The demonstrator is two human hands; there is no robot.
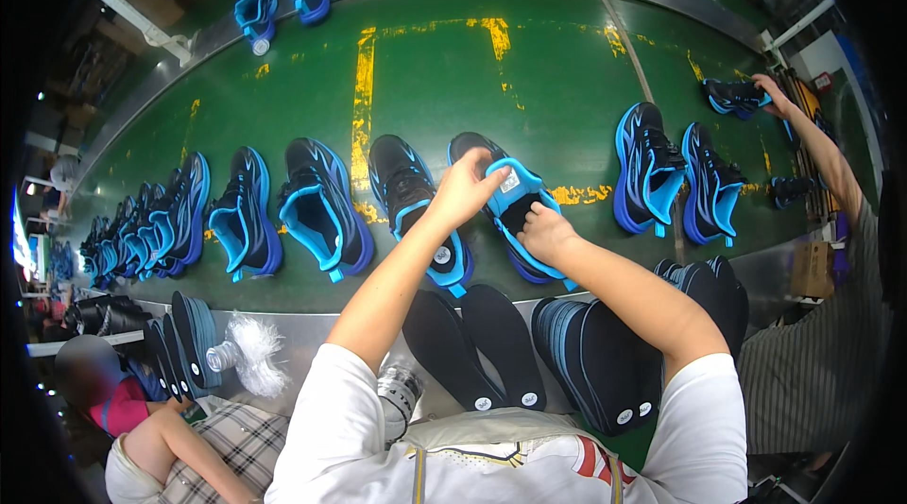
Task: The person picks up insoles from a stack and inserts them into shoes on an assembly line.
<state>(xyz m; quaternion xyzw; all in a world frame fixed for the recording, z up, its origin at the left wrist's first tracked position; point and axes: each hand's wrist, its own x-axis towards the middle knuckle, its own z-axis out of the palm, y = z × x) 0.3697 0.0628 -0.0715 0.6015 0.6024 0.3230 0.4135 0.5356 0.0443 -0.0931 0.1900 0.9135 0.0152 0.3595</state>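
Note:
A black sneaker (522, 197) with a light-blue lining lies before me on the green belt, toe pointing away. My left hand (466, 190) grips its tongue, which is pulled up so the light-blue inside and a white label show. My right hand (548, 234) is closed, with its fingers curled at the shoe's opening; what they hold there is hidden. Just left stands a matching sneaker (404, 178), a round white sticker visible inside it. Two black insoles (499, 339) with white stickers lie on the metal edge near my body.
Stacked insoles (581, 343) lie at the right. Sneakers (248, 206) line the belt (435, 79) to the left; another pair (650, 169) stands right. A co-worker's hand (777, 93) touches a far-right sneaker (735, 98). Clear plastic (257, 353) lies left, near a seated person.

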